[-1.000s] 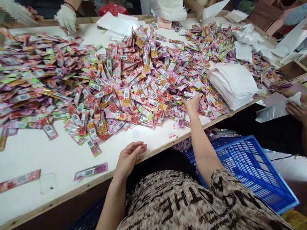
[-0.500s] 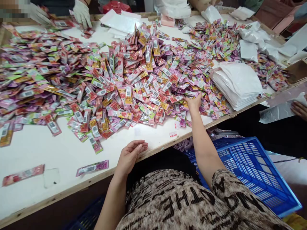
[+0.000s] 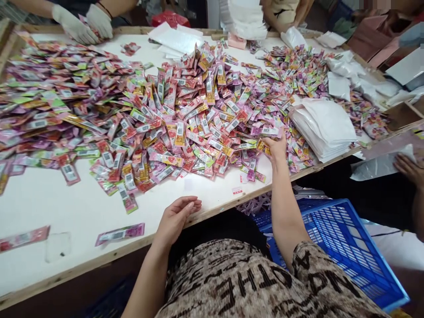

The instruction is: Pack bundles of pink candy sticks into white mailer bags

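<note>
My left hand (image 3: 177, 217) rests at the table's front edge, its fingers loosely curled and nothing visible in it. My right hand (image 3: 277, 148) reaches into the near right side of a big heap of small printed sachets (image 3: 198, 128), thumb and fingers apart. A pink-purple sachet (image 3: 266, 131) with a barcode lies against its fingertips; a yellow-green sachet (image 3: 260, 145) is by the thumb. Part of the fingers is hidden among the sachets. Two single sachets, a pink one (image 3: 24, 238) and a purple one (image 3: 121, 234), lie apart at the front left.
White pouches (image 3: 324, 128) are stacked right of my right hand. A blue plastic crate (image 3: 361, 251) stands below the table edge. Across the table, a person's gloved hands (image 3: 84, 28) handle sachets. At the right, another person's hand (image 3: 409, 168) holds a pouch. A wooden rim (image 3: 109, 256) borders the table.
My right hand has shifted slightly right among the sachets; my left hand stays at the edge. The gloved hands across have come together, away from a small bunch of sachets. The view has shifted slightly.
</note>
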`<state>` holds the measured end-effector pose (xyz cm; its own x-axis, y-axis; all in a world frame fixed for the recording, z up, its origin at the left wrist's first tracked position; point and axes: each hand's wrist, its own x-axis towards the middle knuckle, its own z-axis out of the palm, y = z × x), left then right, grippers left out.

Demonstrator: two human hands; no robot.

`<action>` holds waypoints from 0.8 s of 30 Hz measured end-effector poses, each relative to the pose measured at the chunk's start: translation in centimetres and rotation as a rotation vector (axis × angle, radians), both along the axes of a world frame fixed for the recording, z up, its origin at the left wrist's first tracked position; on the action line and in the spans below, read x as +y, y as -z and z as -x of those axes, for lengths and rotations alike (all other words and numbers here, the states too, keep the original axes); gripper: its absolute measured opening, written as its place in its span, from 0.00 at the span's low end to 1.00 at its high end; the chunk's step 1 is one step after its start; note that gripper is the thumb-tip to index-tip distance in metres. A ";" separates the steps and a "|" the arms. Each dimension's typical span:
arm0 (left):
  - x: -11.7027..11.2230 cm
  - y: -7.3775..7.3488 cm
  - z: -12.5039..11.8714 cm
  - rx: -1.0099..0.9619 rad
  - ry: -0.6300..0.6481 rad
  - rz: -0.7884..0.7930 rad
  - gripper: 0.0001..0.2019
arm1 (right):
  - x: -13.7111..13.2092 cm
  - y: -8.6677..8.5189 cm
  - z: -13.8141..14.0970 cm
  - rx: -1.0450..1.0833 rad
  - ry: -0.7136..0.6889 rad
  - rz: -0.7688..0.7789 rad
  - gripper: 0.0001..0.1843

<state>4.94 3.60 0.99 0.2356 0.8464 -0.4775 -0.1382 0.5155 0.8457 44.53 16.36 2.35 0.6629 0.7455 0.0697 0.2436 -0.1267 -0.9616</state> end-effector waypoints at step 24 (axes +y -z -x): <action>3.1 0.9 -2.3 -0.166 -0.236 -0.299 0.22 | -9.1 3.6 21.2 0.389 -0.766 0.027 0.36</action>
